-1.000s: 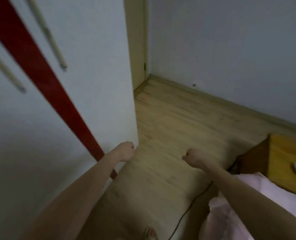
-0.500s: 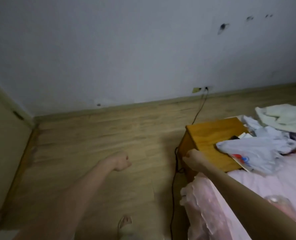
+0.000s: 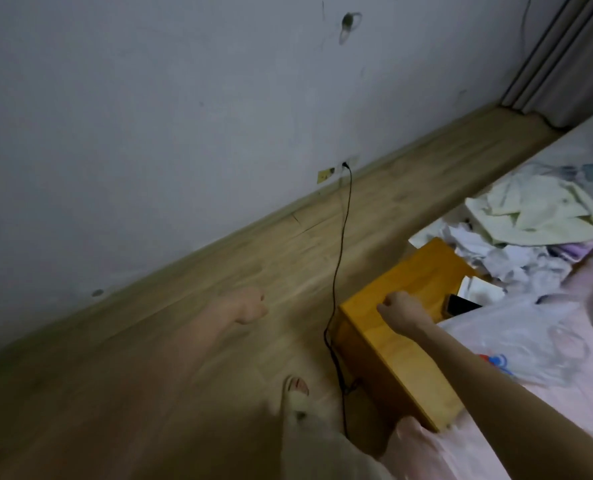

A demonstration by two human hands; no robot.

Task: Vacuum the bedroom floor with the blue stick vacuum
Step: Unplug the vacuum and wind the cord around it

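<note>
Stood over a wooden floor [image 3: 156, 358] that ran along a pale, scuffed wall [image 3: 149, 116]. Held the left hand [image 3: 250, 306] out over the bare boards, fingers curled into a loose fist around nothing, somewhat blurred. Showed one foot in a pale slipper [image 3: 297, 393] on the floor below and between the two arms. Trailed a black cord [image 3: 342, 237] from a wall socket [image 3: 345, 164] down across the boards to the foot of an orange wooden nightstand [image 3: 392, 368]. Held the right hand [image 3: 400, 310] above the nightstand's top, fingers curled shut, nothing visible in the grip. Lay on the nightstand: a dark phone [image 3: 461, 304]. Further right, had a bed [image 3: 548, 393] in pink bedding, strewn with crumpled clothes [image 3: 530, 216] and a clear plastic bag [image 3: 517, 341]. Hung grey curtains [image 3: 565, 57] at the far right corner. Showed no blue stick vacuum anywhere in view.
</note>
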